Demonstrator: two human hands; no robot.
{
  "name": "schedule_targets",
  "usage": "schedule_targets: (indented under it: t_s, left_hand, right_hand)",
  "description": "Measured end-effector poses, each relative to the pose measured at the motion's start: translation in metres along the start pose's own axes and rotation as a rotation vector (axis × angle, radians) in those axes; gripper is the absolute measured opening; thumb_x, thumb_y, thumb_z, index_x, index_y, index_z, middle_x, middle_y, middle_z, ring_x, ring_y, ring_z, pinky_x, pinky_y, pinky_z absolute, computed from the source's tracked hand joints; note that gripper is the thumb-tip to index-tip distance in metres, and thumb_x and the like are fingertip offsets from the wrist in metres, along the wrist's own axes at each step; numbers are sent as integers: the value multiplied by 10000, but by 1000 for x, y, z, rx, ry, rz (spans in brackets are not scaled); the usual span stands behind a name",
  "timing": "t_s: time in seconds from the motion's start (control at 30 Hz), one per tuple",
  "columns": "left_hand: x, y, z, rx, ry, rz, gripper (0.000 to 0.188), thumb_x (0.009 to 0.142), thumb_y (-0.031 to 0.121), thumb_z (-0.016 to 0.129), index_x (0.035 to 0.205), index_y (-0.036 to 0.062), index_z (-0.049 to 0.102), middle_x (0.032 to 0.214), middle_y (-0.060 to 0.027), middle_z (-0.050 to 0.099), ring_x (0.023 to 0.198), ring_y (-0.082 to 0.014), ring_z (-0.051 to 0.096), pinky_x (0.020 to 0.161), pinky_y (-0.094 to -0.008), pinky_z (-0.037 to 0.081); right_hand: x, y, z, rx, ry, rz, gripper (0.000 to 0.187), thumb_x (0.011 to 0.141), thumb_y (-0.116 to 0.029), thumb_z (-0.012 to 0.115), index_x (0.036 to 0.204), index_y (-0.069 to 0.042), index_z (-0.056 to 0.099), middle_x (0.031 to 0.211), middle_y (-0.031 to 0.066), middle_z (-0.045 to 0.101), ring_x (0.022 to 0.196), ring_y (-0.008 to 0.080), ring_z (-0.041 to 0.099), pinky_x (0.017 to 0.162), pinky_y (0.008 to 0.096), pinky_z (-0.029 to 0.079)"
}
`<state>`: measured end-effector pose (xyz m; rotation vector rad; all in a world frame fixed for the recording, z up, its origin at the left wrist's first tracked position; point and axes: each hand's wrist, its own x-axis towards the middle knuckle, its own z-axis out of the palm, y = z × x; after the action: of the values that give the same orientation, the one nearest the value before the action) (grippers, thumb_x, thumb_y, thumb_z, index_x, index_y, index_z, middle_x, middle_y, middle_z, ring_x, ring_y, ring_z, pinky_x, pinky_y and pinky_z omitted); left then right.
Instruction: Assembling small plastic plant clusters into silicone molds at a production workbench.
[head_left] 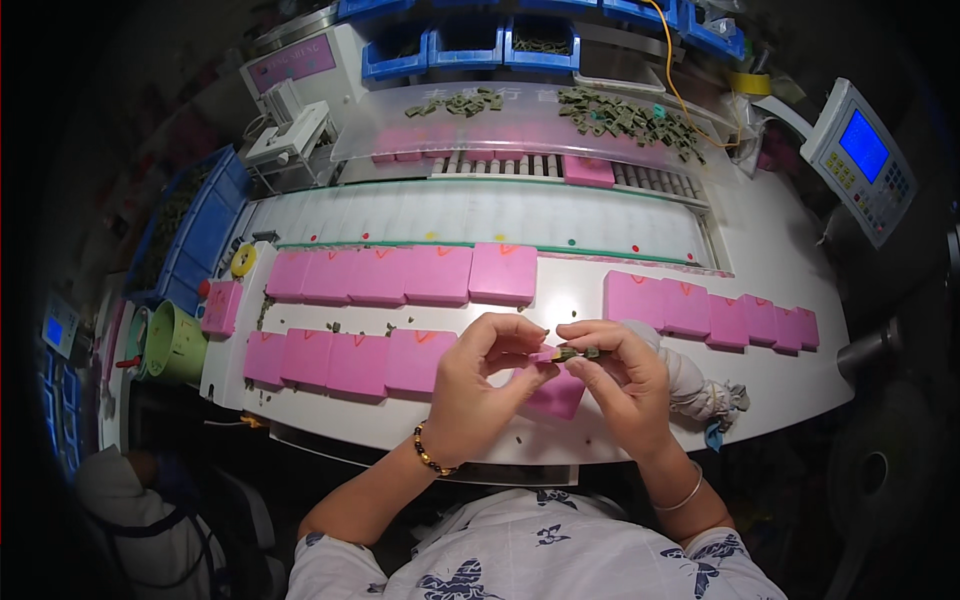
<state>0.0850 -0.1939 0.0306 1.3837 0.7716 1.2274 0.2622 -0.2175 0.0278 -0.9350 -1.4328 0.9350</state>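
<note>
Both hands meet over the front edge of the white desk (790, 330), pinching a small green part (578, 352) between them.

From the left: a green cup (178, 345) stands at the desk's end, then two rows of pink blocks (370, 275) run across. The left hand (482, 375), a bead bracelet (432, 455) on its wrist, has fingers curled narrow with the tips on the part's left end. The right hand (622, 380) grips the part at its right end, above one pink block (556, 395). More green parts (625, 118) lie heaped on the clear shelf behind.
</note>
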Motion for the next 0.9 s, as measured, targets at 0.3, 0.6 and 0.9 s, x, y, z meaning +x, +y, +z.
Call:
schedule_targets:
  t_s: [0.3,0.6,0.9]
  left_hand:
    - [-4,6,-7,53,-96,-49,163,873,-70,662,1030,-36,634,973,-75,663,921,-127,666,854,-264,549]
    - [10,6,-37,62,289,-21,109,912,-13,635,1019,-30,633,860,-58,657,735,-92,612,689,-232,516]
    - [18,2,-53,558,128,-52,90,856,68,725,925,14,706,792,-13,675,647,-68,564,600,-232,460]
  right_hand:
    - [-1,-14,-3,-32,-71,126,215,886,15,669,1099,39,649,918,67,700,790,80,671,666,213,538]
    - [2,-17,-16,-54,90,244,151,883,21,660,1029,56,672,846,80,700,704,90,663,637,205,542]
    - [12,-12,-35,514,116,316,353,992,-68,542,1325,48,528,1184,177,643,1020,208,654,898,314,538]
